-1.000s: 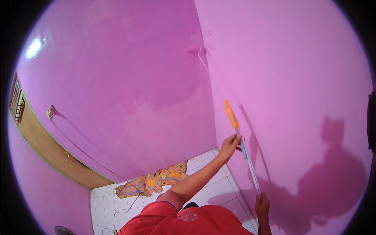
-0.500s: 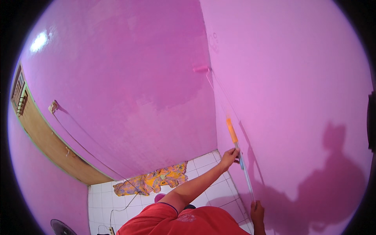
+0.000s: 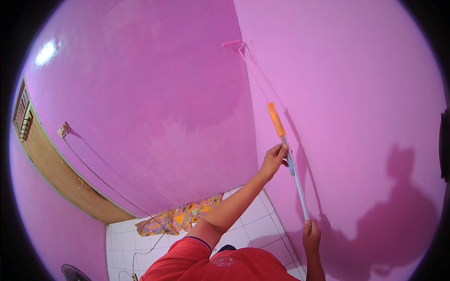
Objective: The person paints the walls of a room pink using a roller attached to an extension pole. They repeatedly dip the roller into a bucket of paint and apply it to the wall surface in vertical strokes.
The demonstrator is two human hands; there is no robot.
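A paint roller with a pink sleeve (image 3: 231,44) rests against the far wall beside the corner. Its thin wire frame runs down to an orange handle (image 3: 276,119), which joins a long pale pole (image 3: 300,196). My left hand (image 3: 274,161) is closed around the pole just below the orange handle, by a blue section. Lower down, my right hand (image 3: 311,233) grips the pole near its bottom end. Darker, wet-looking pink paint (image 3: 187,79) covers the upper far wall, with a paler patch (image 3: 183,150) below it.
A patterned orange cloth (image 3: 180,218) lies on the white tiled floor (image 3: 255,218) along the wall. A cable (image 3: 110,184) hangs from a wall socket (image 3: 63,129) to the floor. A wooden door (image 3: 65,171) stands left. A dark fan (image 3: 74,272) shows at lower left.
The roller has moved up the far wall along the corner. Both my hands have risen with the pole, still gripping it.
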